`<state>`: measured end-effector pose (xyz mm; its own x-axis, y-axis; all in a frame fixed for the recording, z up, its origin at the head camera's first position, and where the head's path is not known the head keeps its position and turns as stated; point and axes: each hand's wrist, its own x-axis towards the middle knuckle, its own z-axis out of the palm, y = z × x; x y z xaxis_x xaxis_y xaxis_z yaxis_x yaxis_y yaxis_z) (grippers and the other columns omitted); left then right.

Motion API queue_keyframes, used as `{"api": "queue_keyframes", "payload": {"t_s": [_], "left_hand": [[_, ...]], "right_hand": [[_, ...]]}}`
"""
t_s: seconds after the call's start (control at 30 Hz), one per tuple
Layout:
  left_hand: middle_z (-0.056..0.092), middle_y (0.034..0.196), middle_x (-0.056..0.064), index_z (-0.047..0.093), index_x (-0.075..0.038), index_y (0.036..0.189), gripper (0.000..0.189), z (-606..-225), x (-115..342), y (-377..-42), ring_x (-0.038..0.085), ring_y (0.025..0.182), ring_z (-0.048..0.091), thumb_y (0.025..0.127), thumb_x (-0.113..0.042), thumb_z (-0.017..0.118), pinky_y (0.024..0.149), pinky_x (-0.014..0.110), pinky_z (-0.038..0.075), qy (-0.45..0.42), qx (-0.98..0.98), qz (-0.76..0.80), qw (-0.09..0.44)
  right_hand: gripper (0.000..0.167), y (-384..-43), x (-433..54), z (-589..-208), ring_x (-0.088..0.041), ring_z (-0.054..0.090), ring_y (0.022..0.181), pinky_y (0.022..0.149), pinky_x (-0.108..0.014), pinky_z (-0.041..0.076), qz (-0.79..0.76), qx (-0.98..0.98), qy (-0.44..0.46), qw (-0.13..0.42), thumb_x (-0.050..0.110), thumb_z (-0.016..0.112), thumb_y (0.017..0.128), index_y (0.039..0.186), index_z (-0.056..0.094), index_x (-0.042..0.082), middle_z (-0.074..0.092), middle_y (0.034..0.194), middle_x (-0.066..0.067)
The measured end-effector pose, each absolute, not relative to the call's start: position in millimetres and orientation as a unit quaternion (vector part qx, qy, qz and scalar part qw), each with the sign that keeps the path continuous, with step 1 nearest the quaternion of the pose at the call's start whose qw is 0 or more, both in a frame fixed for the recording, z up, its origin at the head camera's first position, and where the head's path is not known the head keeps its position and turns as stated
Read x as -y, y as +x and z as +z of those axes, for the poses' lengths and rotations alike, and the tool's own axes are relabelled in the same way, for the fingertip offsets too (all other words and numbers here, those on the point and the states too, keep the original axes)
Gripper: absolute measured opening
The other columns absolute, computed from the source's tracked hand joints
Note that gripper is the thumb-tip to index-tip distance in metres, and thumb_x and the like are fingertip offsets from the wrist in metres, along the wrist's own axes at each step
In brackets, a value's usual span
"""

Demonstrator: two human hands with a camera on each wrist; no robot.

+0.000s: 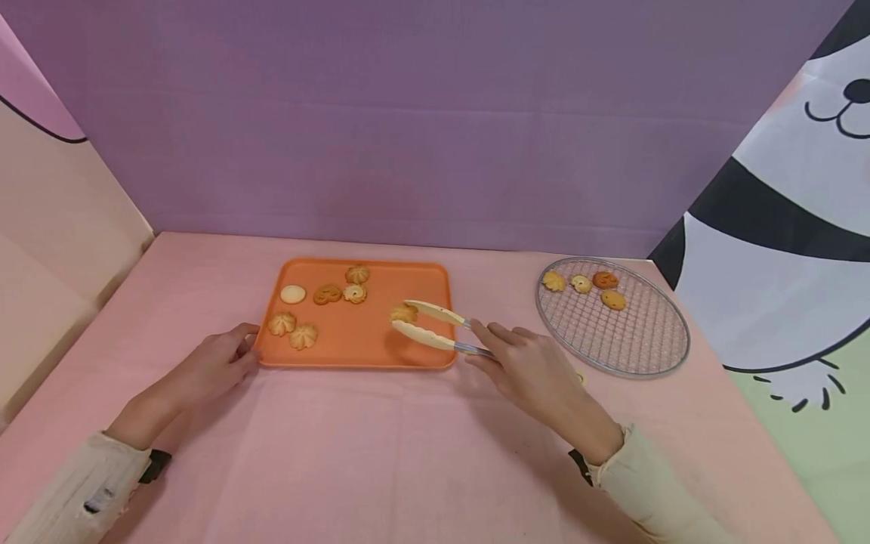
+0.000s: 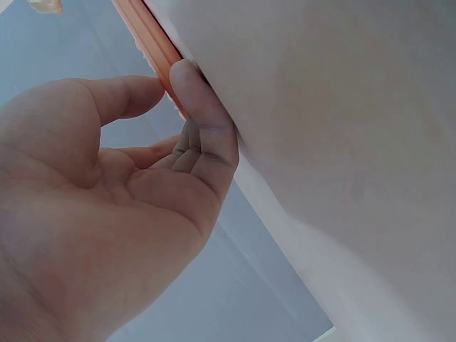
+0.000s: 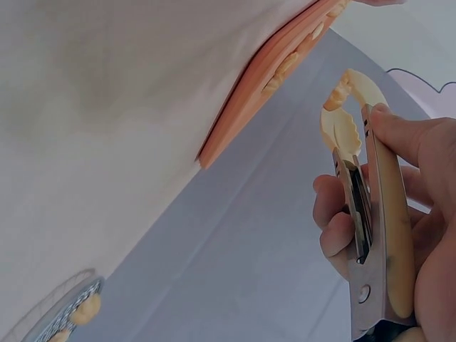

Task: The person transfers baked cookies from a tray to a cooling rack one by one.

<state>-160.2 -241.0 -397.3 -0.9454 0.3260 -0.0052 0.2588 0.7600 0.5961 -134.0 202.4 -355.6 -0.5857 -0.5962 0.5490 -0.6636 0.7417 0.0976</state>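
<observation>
My right hand (image 1: 533, 370) grips a pair of tongs (image 1: 427, 335) with cream tips and metal arms. Between those tips is a ridged golden cookie (image 1: 404, 314), held above the right part of an orange tray (image 1: 367, 351); the right wrist view also shows this cookie (image 3: 338, 95) in the tongs. At the tray's left edge, my left hand (image 1: 212, 366) pinches the rim between thumb and fingers, as the left wrist view shows. Several cookies lie on the tray: ridged ones (image 1: 303, 336), a pale round one (image 1: 293, 294), a brown pretzel-shaped one (image 1: 328, 294) and a ring-shaped one (image 1: 355, 293).
Right of the tray lies a round wire rack (image 1: 632, 340) bearing several cookies (image 1: 614, 300) near its far left side. Part of a small yellowish piece (image 1: 580, 377) shows beside my right hand. A pink cloth (image 1: 326, 453) covers the table, and a purple backdrop (image 1: 408, 136) stands behind.
</observation>
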Motion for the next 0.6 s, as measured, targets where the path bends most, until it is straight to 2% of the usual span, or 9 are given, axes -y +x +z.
{"api": "queue_keyframes", "payload": {"t_s": [0.47, 0.6], "left_hand": [[0.061, 0.079, 0.003, 0.046, 0.014, 0.132, 0.04, -397, 242, -160, 0.013, 0.068, 0.055, 0.098, -0.007, 0.054, 0.061, 0.027, 0.045, 0.159, -0.935, 0.311, 0.056], [0.061, 0.079, 0.003, 0.046, 0.014, 0.132, 0.04, -396, 242, -159, 0.013, 0.068, 0.055, 0.098, -0.006, 0.053, 0.062, 0.027, 0.046, 0.161, -0.935, 0.311, 0.055]], "right_hand": [[0.052, -122, -238, -354, -0.021, 0.062, 0.062, 0.053, -0.036, 0.052, 0.065, 0.897, 0.326, 0.291, 0.026, 0.082, 0.081, 0.125, 0.068, 0.002, 0.071, 0.091, -0.007], [0.053, -119, -248, -354, -0.029, 0.07, 0.072, 0.06, -0.042, 0.056, 0.077, 0.898, 0.317, 0.296, 0.024, 0.082, 0.079, 0.126, 0.068, 0.002, 0.074, 0.097, -0.013]]}}
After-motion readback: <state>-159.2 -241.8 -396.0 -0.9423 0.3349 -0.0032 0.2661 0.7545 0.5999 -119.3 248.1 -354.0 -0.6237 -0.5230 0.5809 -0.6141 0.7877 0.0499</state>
